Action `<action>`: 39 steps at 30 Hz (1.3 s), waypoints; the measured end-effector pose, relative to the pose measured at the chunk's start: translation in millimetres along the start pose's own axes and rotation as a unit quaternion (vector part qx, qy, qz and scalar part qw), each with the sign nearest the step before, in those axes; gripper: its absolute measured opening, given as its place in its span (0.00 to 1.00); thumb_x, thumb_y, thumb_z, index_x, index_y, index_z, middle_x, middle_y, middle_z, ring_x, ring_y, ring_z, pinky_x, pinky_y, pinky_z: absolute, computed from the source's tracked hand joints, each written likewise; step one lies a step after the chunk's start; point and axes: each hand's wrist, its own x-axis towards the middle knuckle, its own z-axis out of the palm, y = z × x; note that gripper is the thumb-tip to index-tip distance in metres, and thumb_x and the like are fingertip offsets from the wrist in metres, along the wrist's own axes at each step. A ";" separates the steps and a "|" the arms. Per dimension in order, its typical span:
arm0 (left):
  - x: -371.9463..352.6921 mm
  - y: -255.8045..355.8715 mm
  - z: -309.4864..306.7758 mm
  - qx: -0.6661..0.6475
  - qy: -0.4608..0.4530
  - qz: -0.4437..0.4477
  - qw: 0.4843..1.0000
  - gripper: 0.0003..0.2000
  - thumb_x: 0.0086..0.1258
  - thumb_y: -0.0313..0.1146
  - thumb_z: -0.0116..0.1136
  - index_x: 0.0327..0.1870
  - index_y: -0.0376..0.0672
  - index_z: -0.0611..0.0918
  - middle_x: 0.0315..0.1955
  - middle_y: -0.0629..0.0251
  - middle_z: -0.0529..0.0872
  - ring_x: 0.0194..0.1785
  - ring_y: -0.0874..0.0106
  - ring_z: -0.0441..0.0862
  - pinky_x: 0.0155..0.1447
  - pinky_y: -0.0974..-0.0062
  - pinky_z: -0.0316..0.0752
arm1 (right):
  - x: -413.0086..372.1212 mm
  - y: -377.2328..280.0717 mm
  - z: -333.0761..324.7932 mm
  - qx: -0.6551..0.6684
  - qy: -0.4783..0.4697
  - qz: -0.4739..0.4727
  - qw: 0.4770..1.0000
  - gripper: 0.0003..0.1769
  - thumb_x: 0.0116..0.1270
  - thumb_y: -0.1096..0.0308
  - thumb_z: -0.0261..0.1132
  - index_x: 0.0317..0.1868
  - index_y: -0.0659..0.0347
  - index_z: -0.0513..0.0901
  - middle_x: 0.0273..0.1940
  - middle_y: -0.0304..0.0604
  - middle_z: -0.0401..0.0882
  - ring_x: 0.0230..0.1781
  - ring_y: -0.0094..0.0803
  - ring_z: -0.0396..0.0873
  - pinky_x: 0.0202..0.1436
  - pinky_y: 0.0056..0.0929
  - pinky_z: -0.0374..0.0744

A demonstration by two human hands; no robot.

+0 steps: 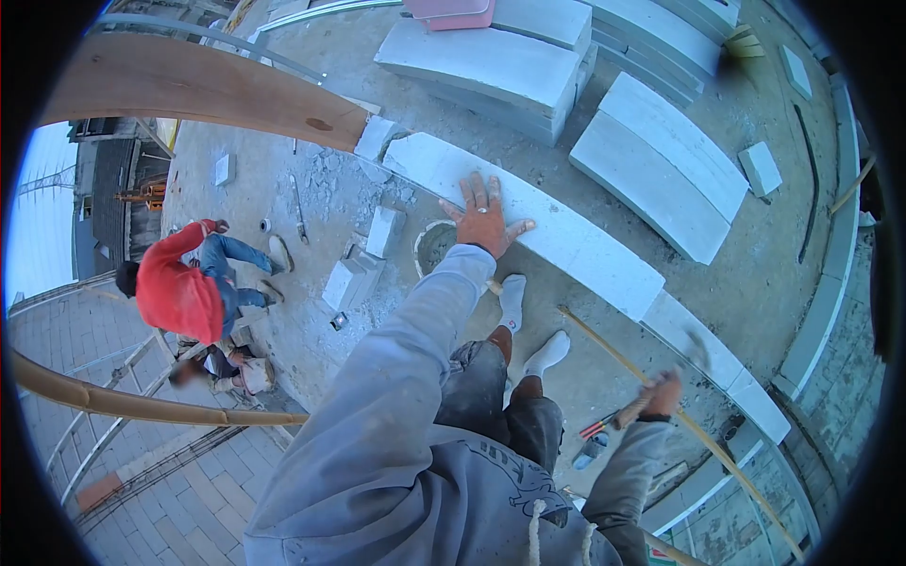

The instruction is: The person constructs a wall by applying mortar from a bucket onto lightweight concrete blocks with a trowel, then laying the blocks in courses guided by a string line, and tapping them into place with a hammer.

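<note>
My left hand (483, 222) lies flat with fingers spread on a long white block (576, 245) in a row of blocks laid end to end. Its forearm crosses in front of a round bucket (422, 247) with grey stuff inside. My right hand (662, 394) is closed around a tool with a brown handle (630, 413); the tool's far end is smeared by motion, so I cannot tell its kind. That blurred end is over a shorter white block (694, 340) farther along the row. Two white-socked feet (547, 353) stand beside the row.
Stacked white blocks (651, 170) lie beyond the row. A thin pole (604, 344) slants past my right arm. A person in a red top (184, 288) and another person (250, 373) are at left. Block pieces (354, 281) and rubble (330, 179) litter the floor.
</note>
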 end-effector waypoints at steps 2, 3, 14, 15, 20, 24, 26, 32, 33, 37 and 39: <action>1.5 3.1 0.8 0.006 0.007 -0.001 1.000 0.51 0.56 0.73 0.42 0.72 0.42 0.48 0.71 0.46 0.43 0.74 0.50 0.37 0.65 0.30 0.32 | -2.1 9.6 17.1 -0.079 -0.125 0.033 0.988 0.21 0.71 0.48 0.47 0.33 0.58 0.70 0.15 0.33 0.64 0.09 0.27 0.65 0.11 0.28 0.66; 2.1 2.8 -0.1 0.003 0.005 -0.001 1.000 0.51 0.56 0.73 0.41 0.72 0.42 0.48 0.71 0.46 0.43 0.74 0.50 0.37 0.65 0.30 0.32 | -10.5 7.5 27.2 -0.009 -0.165 0.077 0.983 0.21 0.71 0.48 0.47 0.33 0.58 0.70 0.15 0.33 0.63 0.09 0.27 0.65 0.11 0.28 0.66; -1.4 0.1 -2.5 0.010 -0.007 -0.005 1.000 0.51 0.56 0.74 0.41 0.72 0.42 0.48 0.71 0.47 0.42 0.74 0.50 0.36 0.65 0.30 0.31 | -13.1 -9.2 -22.9 0.099 0.079 -0.063 0.990 0.21 0.70 0.46 0.49 0.33 0.57 0.69 0.17 0.34 0.65 0.12 0.27 0.65 0.14 0.27 0.67; -0.9 0.1 -2.4 0.004 -0.010 -0.006 1.000 0.51 0.56 0.74 0.41 0.72 0.42 0.48 0.71 0.47 0.42 0.74 0.50 0.36 0.66 0.31 0.31 | -2.7 1.1 -19.6 0.163 0.069 -0.072 0.982 0.20 0.70 0.47 0.49 0.33 0.56 0.69 0.18 0.34 0.65 0.12 0.27 0.65 0.15 0.27 0.67; -4.8 4.9 -8.1 0.006 -0.017 -0.005 1.000 0.51 0.57 0.73 0.41 0.72 0.41 0.47 0.71 0.45 0.43 0.74 0.51 0.37 0.67 0.33 0.32 | -35.5 6.4 43.3 0.042 -0.192 0.155 0.968 0.19 0.71 0.48 0.48 0.32 0.55 0.69 0.16 0.32 0.63 0.12 0.28 0.64 0.15 0.28 0.67; -2.2 4.4 -12.2 0.009 -0.030 -0.005 0.999 0.51 0.57 0.73 0.41 0.72 0.42 0.46 0.71 0.45 0.42 0.74 0.51 0.37 0.67 0.32 0.32 | -31.0 2.5 22.3 0.063 -0.161 0.112 0.978 0.20 0.71 0.48 0.48 0.33 0.57 0.70 0.15 0.32 0.62 0.09 0.27 0.64 0.11 0.28 0.65; -2.9 2.0 -7.9 0.007 -0.029 -0.008 1.000 0.51 0.57 0.73 0.41 0.72 0.42 0.46 0.71 0.45 0.42 0.74 0.51 0.36 0.66 0.32 0.32 | -30.5 -4.7 0.3 0.007 -0.038 0.003 0.999 0.20 0.70 0.47 0.49 0.33 0.57 0.70 0.16 0.32 0.63 0.10 0.27 0.65 0.12 0.28 0.66; 1.5 0.3 -2.2 0.006 -0.006 -0.012 1.000 0.52 0.55 0.75 0.40 0.72 0.43 0.48 0.72 0.48 0.42 0.75 0.51 0.36 0.65 0.31 0.30 | -14.2 -10.5 -13.6 0.189 0.072 -0.060 0.977 0.20 0.69 0.47 0.50 0.32 0.57 0.69 0.18 0.33 0.65 0.12 0.26 0.65 0.13 0.28 0.66; 1.3 0.2 -3.2 0.005 -0.007 -0.012 1.000 0.52 0.55 0.75 0.40 0.72 0.43 0.48 0.72 0.48 0.42 0.75 0.51 0.36 0.65 0.31 0.30 | -10.6 0.0 2.1 0.139 0.070 -0.030 0.987 0.19 0.69 0.49 0.50 0.33 0.57 0.69 0.17 0.32 0.64 0.11 0.27 0.64 0.13 0.29 0.65; -1.6 3.7 -6.6 0.015 -0.016 -0.012 1.000 0.51 0.55 0.74 0.40 0.72 0.43 0.48 0.72 0.48 0.42 0.75 0.52 0.35 0.66 0.31 0.31 | -32.9 3.3 38.6 0.029 -0.179 0.131 0.975 0.20 0.70 0.48 0.49 0.34 0.58 0.69 0.16 0.32 0.63 0.09 0.27 0.63 0.12 0.29 0.64; -1.3 3.1 -6.4 0.019 -0.019 -0.011 1.000 0.51 0.55 0.74 0.40 0.72 0.43 0.48 0.72 0.48 0.42 0.75 0.52 0.36 0.66 0.31 0.31 | -34.2 3.6 36.4 0.041 -0.146 0.105 0.983 0.21 0.71 0.47 0.48 0.34 0.58 0.68 0.15 0.32 0.63 0.09 0.27 0.64 0.11 0.28 0.64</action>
